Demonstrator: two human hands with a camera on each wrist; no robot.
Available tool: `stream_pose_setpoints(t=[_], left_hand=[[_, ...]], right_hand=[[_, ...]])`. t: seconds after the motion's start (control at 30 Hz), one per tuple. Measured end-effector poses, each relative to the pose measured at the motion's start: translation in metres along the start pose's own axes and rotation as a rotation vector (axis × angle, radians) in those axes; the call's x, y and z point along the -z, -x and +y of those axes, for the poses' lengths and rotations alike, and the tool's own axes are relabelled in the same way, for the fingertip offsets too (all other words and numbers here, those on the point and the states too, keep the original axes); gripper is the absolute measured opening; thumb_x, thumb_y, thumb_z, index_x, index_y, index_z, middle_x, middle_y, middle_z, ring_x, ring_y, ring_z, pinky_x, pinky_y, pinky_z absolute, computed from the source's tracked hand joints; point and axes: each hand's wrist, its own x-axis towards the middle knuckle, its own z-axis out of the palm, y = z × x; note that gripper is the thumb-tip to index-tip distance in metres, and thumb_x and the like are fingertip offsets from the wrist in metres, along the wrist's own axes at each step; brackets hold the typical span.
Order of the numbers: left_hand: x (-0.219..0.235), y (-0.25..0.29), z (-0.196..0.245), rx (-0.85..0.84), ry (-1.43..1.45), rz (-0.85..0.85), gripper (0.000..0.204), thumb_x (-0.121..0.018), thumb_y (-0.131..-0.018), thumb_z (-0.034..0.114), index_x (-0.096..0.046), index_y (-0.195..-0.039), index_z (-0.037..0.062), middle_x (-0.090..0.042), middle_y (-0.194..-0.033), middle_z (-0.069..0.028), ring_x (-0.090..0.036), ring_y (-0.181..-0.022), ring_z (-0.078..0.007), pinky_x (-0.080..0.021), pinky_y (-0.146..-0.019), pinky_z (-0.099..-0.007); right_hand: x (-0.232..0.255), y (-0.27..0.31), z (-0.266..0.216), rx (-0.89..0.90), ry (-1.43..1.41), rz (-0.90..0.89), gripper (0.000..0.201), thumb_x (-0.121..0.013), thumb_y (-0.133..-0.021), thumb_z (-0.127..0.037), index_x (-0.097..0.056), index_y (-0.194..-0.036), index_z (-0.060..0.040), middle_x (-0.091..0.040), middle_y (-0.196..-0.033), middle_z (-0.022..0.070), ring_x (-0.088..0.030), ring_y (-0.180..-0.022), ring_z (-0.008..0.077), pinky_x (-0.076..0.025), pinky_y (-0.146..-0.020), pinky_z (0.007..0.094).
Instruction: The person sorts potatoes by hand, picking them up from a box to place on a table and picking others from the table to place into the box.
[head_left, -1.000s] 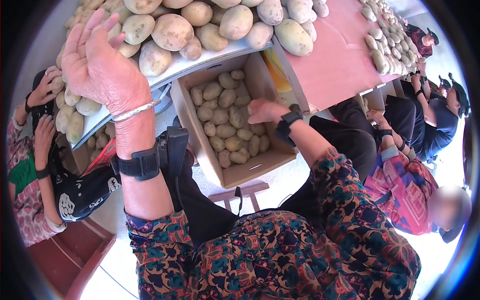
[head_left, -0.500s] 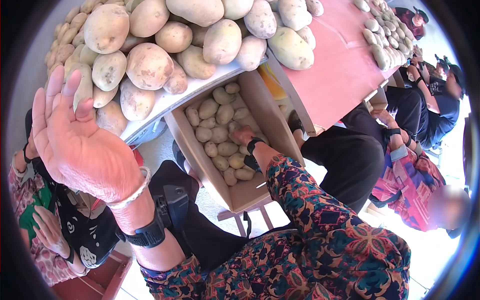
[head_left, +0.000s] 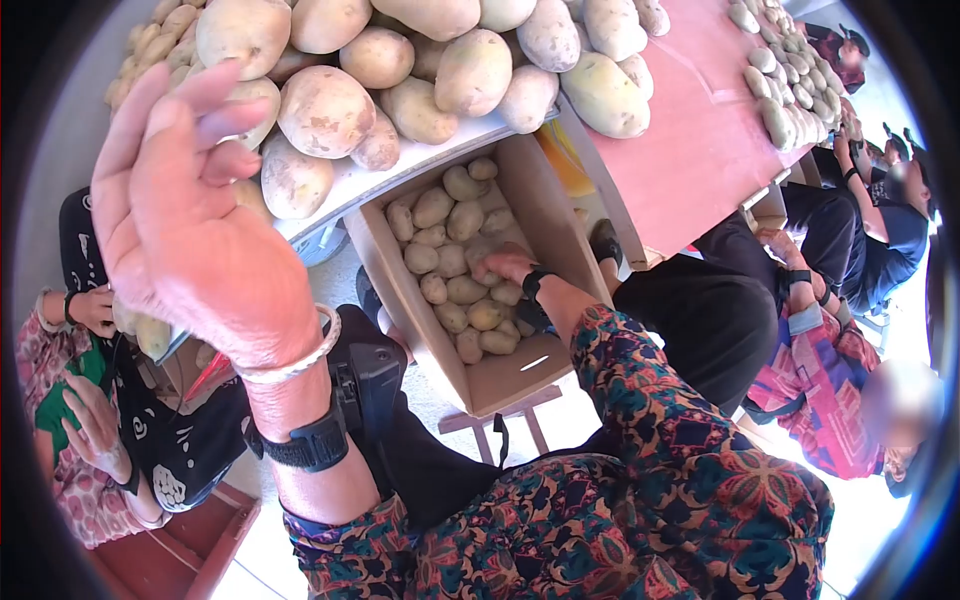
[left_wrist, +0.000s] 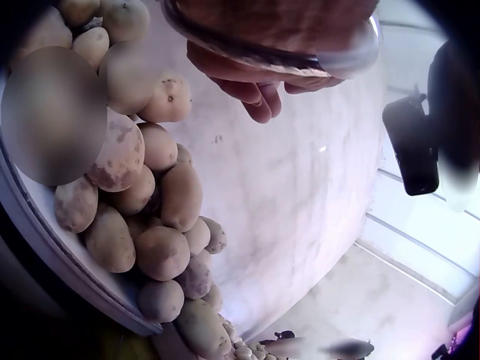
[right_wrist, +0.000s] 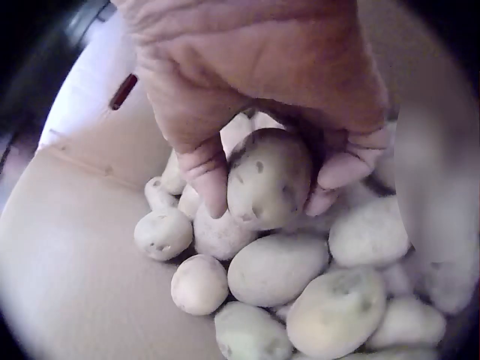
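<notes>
My right hand [head_left: 512, 264] is down inside a cardboard box [head_left: 400, 310] of potatoes. In the right wrist view its thumb and fingers grip one potato [right_wrist: 270, 180] from both sides, over more loose potatoes [right_wrist: 279, 270] in the box. My left hand [head_left: 205, 240] is raised, palm up, with loosely bent fingers and nothing in it. It overlaps the near left edge of a large potato pile [head_left: 325, 110] in the head view. From the left wrist, that hand [left_wrist: 255, 82] appears beside the pile, apart from it.
The pile lies on a white-edged table; a pink tabletop [head_left: 680, 130] with more potatoes [head_left: 790, 85] adjoins on the right. A wooden stool [head_left: 500, 412] stands below the box. People sit close on both sides, one's hands [head_left: 95, 430] at left, another's dark-trousered knee [head_left: 700, 320] at right.
My right hand has gone from the box's right side down among the potatoes and now grips one. My left hand dipped lower as the view shifted, then rose somewhat, still holding nothing.
</notes>
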Motion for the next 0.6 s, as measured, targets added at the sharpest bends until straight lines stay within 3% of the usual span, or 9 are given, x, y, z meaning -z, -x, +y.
stream_pose_setpoints(t=[0.07,0.13,0.2,0.27,0.33,0.4,0.43,0.5,0.6], left_hand=[[-0.005,0.006,0.002,-0.005,0.055,-0.074,0.029,-0.053,-0.094,0.007,-0.055,-0.116,-0.0124,-0.069,-0.097,-0.0197,-0.066,-0.079,-0.0191,-0.046,-0.068,-0.0241],[-0.017,0.015,0.007,0.024,-0.046,-0.206,0.028,-0.055,-0.094,0.01,-0.057,-0.114,-0.0094,-0.069,-0.092,-0.0162,-0.063,-0.074,-0.0152,-0.046,-0.065,-0.0229],[-0.028,0.026,0.011,0.065,0.065,-0.262,0.02,-0.061,-0.091,0.006,-0.062,-0.11,-0.002,-0.07,-0.086,-0.0092,-0.062,-0.072,-0.0089,-0.051,-0.066,-0.0215],[-0.034,0.033,0.01,0.118,0.084,-0.298,0.021,-0.061,-0.092,0.005,-0.062,-0.112,-0.0014,-0.069,-0.087,-0.0081,-0.062,-0.071,-0.0088,-0.051,-0.065,-0.0215],[-0.036,0.034,0.008,0.128,0.055,-0.286,0.024,-0.059,-0.095,0.009,-0.059,-0.116,-0.0018,-0.069,-0.09,-0.0075,-0.06,-0.072,-0.0072,-0.046,-0.062,-0.0196],[-0.035,0.033,0.009,0.145,0.084,-0.18,0.024,-0.059,-0.095,0.009,-0.059,-0.116,-0.0008,-0.069,-0.091,-0.0073,-0.06,-0.072,-0.0065,-0.046,-0.062,-0.0197],[-0.034,0.03,0.008,0.126,0.076,-0.127,0.024,-0.057,-0.095,0.011,-0.059,-0.116,0.0003,-0.069,-0.091,-0.008,-0.061,-0.071,-0.007,-0.044,-0.06,-0.0195],[-0.028,0.025,0.007,0.134,0.097,-0.038,0.024,-0.056,-0.096,0.012,-0.059,-0.117,0.0005,-0.069,-0.092,-0.0085,-0.061,-0.07,-0.0077,-0.043,-0.06,-0.0195],[-0.017,0.021,0.004,0.194,0.129,0.084,0.026,-0.052,-0.096,0.014,-0.058,-0.118,0.001,-0.069,-0.094,-0.0096,-0.063,-0.07,-0.0093,-0.042,-0.058,-0.0196]], right_hand=[[0.014,0.024,-0.019,0.031,0.2,-0.015,0.056,-0.082,-0.058,-0.031,-0.068,-0.098,0.0062,-0.07,-0.097,0.0186,-0.066,-0.094,0.0283,-0.053,-0.079,0.0376],[0.022,0.04,-0.032,0.379,0.703,-0.154,0.046,-0.08,-0.06,-0.028,-0.069,-0.089,0.0058,-0.07,-0.09,0.018,-0.067,-0.085,0.0295,-0.054,-0.069,0.0388],[0.025,0.048,-0.029,0.482,0.615,-0.336,0.039,-0.079,-0.062,-0.026,-0.07,-0.083,0.0054,-0.07,-0.085,0.0174,-0.068,-0.076,0.029,-0.055,-0.062,0.038],[0.035,0.091,-0.05,0.397,0.563,-0.467,0.046,-0.081,-0.058,-0.034,-0.072,-0.083,0.0033,-0.071,-0.08,0.0151,-0.068,-0.076,0.0258,-0.053,-0.067,0.0383],[0.045,0.126,-0.06,0.47,0.424,-0.549,0.048,-0.081,-0.06,-0.033,-0.07,-0.089,0.0037,-0.07,-0.082,0.0133,-0.067,-0.076,0.023,-0.053,-0.065,0.0364],[0.068,0.177,-0.083,0.469,0.318,-0.648,0.059,-0.08,-0.064,-0.032,-0.063,-0.108,0.0046,-0.068,-0.09,0.0115,-0.066,-0.077,0.0208,-0.053,-0.064,0.0333],[0.079,0.189,-0.09,0.499,0.328,-0.634,0.059,-0.08,-0.064,-0.032,-0.063,-0.108,0.0046,-0.068,-0.09,0.0115,-0.066,-0.077,0.0208,-0.053,-0.064,0.0333],[0.099,0.21,-0.098,0.717,0.202,-0.699,0.069,-0.08,-0.068,-0.029,-0.052,-0.122,0.0034,-0.064,-0.098,0.0107,-0.066,-0.08,0.0193,-0.053,-0.063,0.0293],[0.135,0.247,-0.121,0.822,-0.04,-0.668,0.067,-0.079,-0.073,-0.027,-0.05,-0.125,0.0017,-0.064,-0.101,0.0097,-0.066,-0.08,0.0163,-0.053,-0.063,0.0261]])
